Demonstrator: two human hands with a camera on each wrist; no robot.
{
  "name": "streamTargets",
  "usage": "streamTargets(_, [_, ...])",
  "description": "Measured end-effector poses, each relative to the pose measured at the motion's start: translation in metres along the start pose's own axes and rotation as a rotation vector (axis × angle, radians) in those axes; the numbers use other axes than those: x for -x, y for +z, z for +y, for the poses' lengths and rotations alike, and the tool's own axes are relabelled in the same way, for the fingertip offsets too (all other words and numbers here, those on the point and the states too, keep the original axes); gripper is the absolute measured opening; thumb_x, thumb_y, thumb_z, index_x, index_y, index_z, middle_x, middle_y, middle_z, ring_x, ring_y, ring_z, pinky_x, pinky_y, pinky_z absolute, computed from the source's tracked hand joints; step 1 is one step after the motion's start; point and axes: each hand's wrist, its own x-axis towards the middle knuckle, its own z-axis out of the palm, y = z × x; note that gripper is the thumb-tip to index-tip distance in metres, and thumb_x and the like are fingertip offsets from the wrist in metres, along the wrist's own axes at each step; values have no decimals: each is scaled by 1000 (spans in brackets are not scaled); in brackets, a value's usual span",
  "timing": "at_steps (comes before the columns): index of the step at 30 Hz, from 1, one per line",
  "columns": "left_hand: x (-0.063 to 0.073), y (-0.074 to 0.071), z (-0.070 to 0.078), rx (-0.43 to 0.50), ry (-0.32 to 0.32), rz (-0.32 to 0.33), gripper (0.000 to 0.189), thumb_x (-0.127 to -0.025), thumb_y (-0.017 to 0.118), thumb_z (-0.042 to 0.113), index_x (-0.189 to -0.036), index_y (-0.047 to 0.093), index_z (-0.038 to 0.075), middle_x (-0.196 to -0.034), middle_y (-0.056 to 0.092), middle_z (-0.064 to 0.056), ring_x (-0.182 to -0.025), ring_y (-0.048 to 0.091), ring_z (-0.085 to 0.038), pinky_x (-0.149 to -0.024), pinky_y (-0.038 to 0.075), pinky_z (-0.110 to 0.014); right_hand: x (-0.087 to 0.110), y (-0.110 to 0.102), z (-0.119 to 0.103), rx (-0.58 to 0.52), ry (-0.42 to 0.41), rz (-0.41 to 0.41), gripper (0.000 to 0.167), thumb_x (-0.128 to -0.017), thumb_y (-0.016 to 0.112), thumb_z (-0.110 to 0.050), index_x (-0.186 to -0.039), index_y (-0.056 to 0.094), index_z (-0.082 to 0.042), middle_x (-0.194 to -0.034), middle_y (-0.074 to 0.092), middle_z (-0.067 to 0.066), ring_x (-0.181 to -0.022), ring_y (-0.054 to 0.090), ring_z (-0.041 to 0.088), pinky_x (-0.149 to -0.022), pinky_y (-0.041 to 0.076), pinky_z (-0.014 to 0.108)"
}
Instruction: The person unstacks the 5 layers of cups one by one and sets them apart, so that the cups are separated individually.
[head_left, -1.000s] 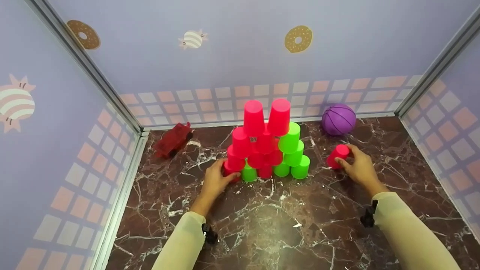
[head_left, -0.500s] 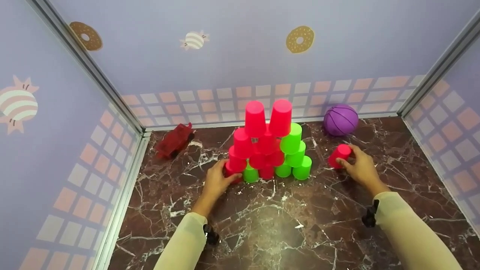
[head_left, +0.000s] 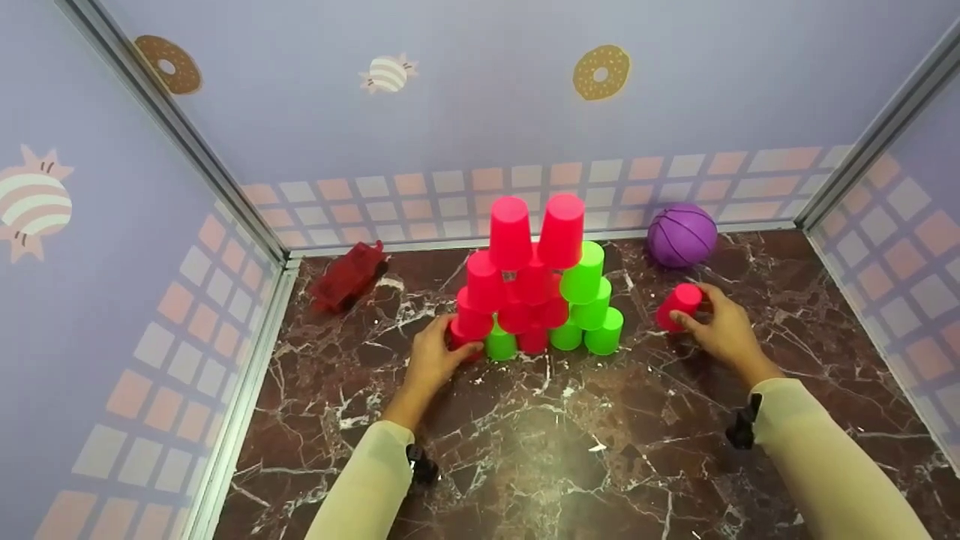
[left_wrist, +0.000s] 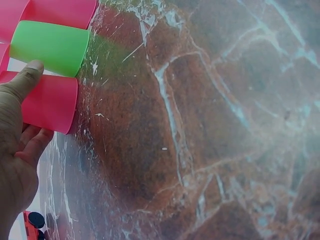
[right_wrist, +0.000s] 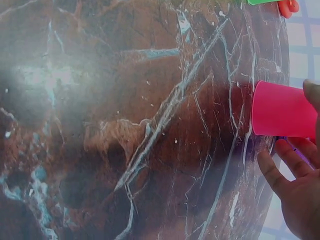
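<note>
A stacked wall of upside-down pink and green cups stands on the dark marbled floor. Its top row is two pink cups [head_left: 510, 234], leaning slightly apart, and green cups [head_left: 604, 332] line its right side. At the bottom left corner, my left hand [head_left: 431, 358] holds a pink cup [left_wrist: 50, 102], thumb on the near side and fingers behind; a green cup [left_wrist: 49, 47] stands next to it. Out to the right of the stack, my right hand [head_left: 724, 330] grips a lone upside-down pink cup [right_wrist: 282, 109] between thumb and fingers, its rim at the floor.
Behind the right hand a purple ball [head_left: 682, 235] sits near the back wall. A red toy vehicle [head_left: 349, 277] lies at the back left. Patterned panels [head_left: 480, 112] enclose the floor [head_left: 525, 442] at the back and both sides.
Both hands keep their hold on the same pink cups, and the stack stands as before. Only the head view shifts slightly.
</note>
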Motion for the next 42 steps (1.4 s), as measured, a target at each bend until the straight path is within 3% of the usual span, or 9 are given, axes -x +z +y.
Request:
streamTargets(6, [-1,1,-2,3,-3,-5,60,-83,98,29,-131,71,2,-125,79,-19,-118,77,-37,-104,62,-52,-2,4,-4,14,-10,-11,62,-104,80,-22,-151,53,7,-140,67,40,-127,69,58,-111,53,71])
streamTargets(15, [0,4,-2,17,4,-8,60,-84,97,28,-131,71,2,-126,79,-19,-119,77,-38,-105,62,-53,-5,12,-7,10,-45,-17,59,-102,81,-17,-148,55,8,-140,66,41,-121,72,59,-105,58,68])
streamTargets(25, [-1,4,-1,12,-10,-14,62,-83,98,29,-132,71,3,-125,78,-19,-118,77,-37,-102,63,-52,-6,5,-18,-13,-34,-20,78,-102,83,-31,-158,46,9,-148,62,39,-126,70,57,-112,53,68])
streamTargets(35, [0,1,-4,-5,-16,-12,63,-83,98,31,-133,72,3,-126,78,-19,-119,76,-37,-104,62,-53,-24,-29,-74,23,-156,51,82,-101,82,-41,-160,49,5,-158,58,33,-148,54,54,-127,38,69])
streamTargets(42, [0,3,-7,-12,-34,-11,61,-83,98,33,-132,72,4,-125,79,-18,-118,77,-36,-104,62,-52,-32,-36,-133,-39,-337,97,72,-98,86,-36,-156,59,-3,-151,67,24,-144,60,50,-123,44,68])
